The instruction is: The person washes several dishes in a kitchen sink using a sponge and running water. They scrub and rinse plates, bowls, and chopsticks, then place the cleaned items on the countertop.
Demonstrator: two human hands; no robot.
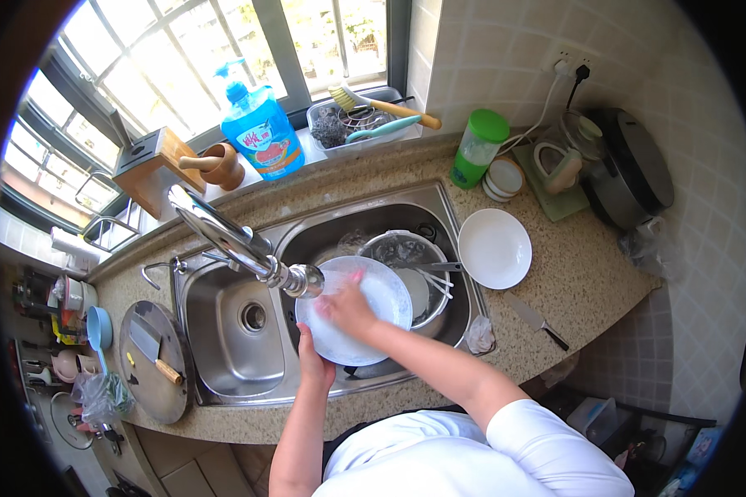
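Note:
Tilted over the right basin of a stainless steel sink (236, 386) is a white plate (373, 335). My left hand (316, 363) grips its lower left rim, thumb on the upper side and the other fingers hidden underneath. On the plate's inner face lies my right hand (348, 307), blurred, with something pink at its fingers that I cannot make out. The chrome faucet (286, 276) hangs just over the plate's upper left edge. Behind the plate, in the same basin, a metal pot (438, 248) holds water, a pale round dish and a utensil whose handle crosses the rim.
Right of the sink are a white plate (495, 248), a knife (528, 314) and a green-lidded container (480, 149). A cleaver (146, 340) rests on a round chopping board (161, 397) at left. A blue soap bottle (264, 133) stands on the window ledge.

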